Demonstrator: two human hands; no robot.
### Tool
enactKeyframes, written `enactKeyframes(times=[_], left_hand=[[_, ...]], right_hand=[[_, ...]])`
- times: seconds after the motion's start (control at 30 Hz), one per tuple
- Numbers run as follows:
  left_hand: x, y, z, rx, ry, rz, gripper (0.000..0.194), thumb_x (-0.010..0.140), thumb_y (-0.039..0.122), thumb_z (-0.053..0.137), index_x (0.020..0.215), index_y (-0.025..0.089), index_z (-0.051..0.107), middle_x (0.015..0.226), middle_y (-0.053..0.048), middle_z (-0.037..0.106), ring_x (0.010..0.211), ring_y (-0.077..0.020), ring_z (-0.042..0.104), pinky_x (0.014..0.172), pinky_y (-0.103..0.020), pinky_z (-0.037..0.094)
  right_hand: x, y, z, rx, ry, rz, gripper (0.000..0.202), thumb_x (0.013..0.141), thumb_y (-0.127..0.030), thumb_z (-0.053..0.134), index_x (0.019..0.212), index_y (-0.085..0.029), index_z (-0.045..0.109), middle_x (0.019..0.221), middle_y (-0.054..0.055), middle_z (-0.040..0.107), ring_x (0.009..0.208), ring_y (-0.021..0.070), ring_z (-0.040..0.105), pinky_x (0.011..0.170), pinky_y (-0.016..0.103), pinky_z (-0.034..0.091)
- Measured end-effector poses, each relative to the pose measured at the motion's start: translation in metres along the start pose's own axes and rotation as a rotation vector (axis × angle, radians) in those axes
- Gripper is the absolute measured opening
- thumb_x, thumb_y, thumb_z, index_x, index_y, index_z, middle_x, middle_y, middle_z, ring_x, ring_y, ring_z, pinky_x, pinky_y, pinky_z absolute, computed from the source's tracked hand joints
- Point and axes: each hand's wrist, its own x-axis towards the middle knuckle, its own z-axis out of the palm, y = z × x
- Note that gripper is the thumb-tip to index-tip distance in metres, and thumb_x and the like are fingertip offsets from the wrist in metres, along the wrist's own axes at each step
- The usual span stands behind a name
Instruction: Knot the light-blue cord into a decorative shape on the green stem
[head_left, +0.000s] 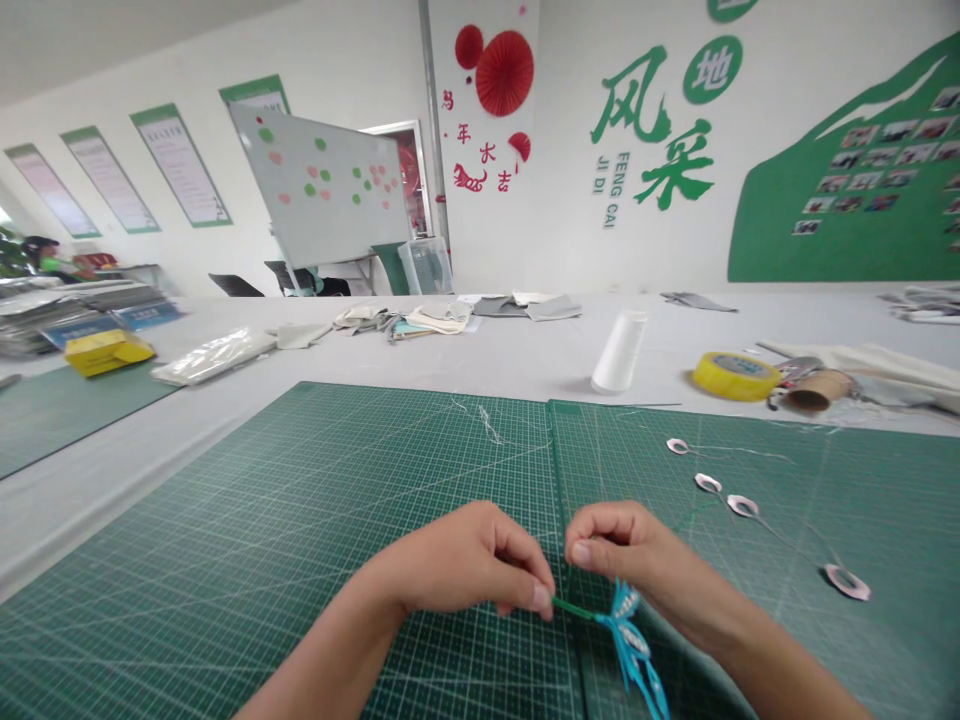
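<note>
My left hand point(487, 565) pinches the end of a short green stem. At the stem's other end is a blue flower-like piece point(634, 640) with white parts, pointing down and to the right. Just above the stem, my right hand point(619, 545) has its thumb and index finger pressed together; a thin green strand seems to hang from them, too fine to make out well. Both hands are over the green cutting mats point(420, 440). Several small pale rings with thin wires, one of them a ring point(743, 506) near the middle of the group, lie right of my right hand.
Behind the mats on the pale table are a white roll point(619, 352), yellow tape point(736, 376), a cardboard tube point(817, 390) and fabric scraps point(442, 317). A yellow box point(109, 352) and a plastic-wrapped pack point(216, 357) lie at left. A person point(56, 262) is far back left.
</note>
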Motion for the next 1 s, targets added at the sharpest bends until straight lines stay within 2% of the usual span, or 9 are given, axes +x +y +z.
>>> enactKeyframes(times=[0.13,0.27,0.43,0.57,0.7,1.0], left_hand=[[0.001,-0.002,0.001,0.067,0.004,-0.026,0.009,0.072,0.02,0.063,0.07,0.018,0.072,0.054,0.005,0.053,0.05,-0.0081,0.043,0.05,-0.02,0.033],[0.004,-0.009,0.0,0.176,0.111,-0.051,0.012,0.073,0.022,0.059,0.071,0.017,0.071,0.054,0.004,0.052,0.05,-0.0095,0.044,0.049,-0.021,0.034],[0.008,-0.013,-0.001,0.314,0.308,-0.058,0.016,0.074,0.024,0.055,0.066,0.016,0.066,0.056,0.003,0.05,0.053,-0.0101,0.042,0.049,-0.022,0.03],[0.012,-0.014,-0.001,0.394,0.447,-0.052,0.018,0.076,0.024,0.053,0.064,0.016,0.063,0.056,0.003,0.048,0.055,-0.0106,0.042,0.051,-0.022,0.029],[0.014,-0.017,-0.002,0.326,0.473,-0.032,0.017,0.077,0.026,0.053,0.067,0.016,0.063,0.058,0.003,0.05,0.056,-0.011,0.043,0.052,-0.022,0.031],[0.015,-0.012,-0.002,0.167,0.502,0.004,0.018,0.08,0.027,0.054,0.07,0.015,0.063,0.055,0.004,0.049,0.053,-0.0103,0.043,0.053,-0.023,0.033]], right_hand=[[-0.001,-0.005,0.002,-0.045,-0.025,-0.008,0.03,0.075,-0.043,0.069,0.065,-0.016,0.062,0.056,-0.005,0.044,0.054,0.0101,0.033,0.051,0.024,0.025],[-0.001,-0.008,0.003,-0.189,0.029,-0.052,0.028,0.079,-0.041,0.063,0.065,-0.017,0.061,0.057,-0.005,0.044,0.054,0.0109,0.036,0.051,0.024,0.027],[-0.004,-0.01,0.008,-0.629,0.191,-0.211,0.022,0.086,-0.031,0.055,0.072,-0.019,0.066,0.056,-0.003,0.048,0.054,0.0132,0.044,0.052,0.026,0.032],[-0.008,-0.009,0.017,-0.882,0.169,-0.363,0.021,0.09,-0.021,0.049,0.077,-0.02,0.066,0.066,0.0,0.058,0.061,0.0145,0.054,0.057,0.027,0.037],[-0.009,-0.004,0.02,-0.927,0.157,-0.401,0.023,0.091,-0.019,0.045,0.077,-0.02,0.065,0.068,0.0,0.061,0.062,0.0146,0.056,0.058,0.026,0.039],[-0.006,0.003,0.016,-0.948,0.262,-0.42,0.026,0.093,-0.024,0.044,0.081,-0.021,0.066,0.067,0.0,0.061,0.061,0.0153,0.056,0.059,0.028,0.04]])
